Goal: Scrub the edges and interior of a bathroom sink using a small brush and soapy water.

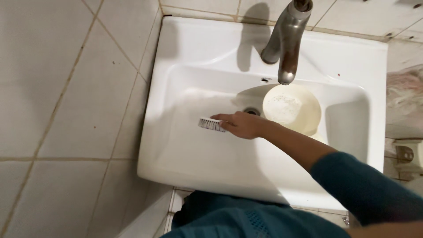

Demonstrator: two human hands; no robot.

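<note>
Head view: a small white-bristled scrubbing brush (211,124) is gripped in the closed right hand (243,125), pressed on the white ceramic sink (176,145) basin floor, left of the drain. Left hand unseen. Wet glaze could let the brush slip; the cream plastic bowl (291,109) nearby could be knocked.

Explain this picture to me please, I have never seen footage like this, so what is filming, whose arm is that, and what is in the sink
There is no machine here. The single picture comes from a camera worn on a person's head, looking down at their own hands over a white washbasin set against a tiled wall. The arm coming in from the lower right, in a teal sleeve, ends in the person's right hand. It grips a small scrubbing brush with pale bristles, pressed against the bottom of the basin near the drain. A cream-coloured bowl sits in the basin under the metal tap. The left hand is not clearly in the picture. The teal cloth at the bottom edge is the person's own clothing.
</note>
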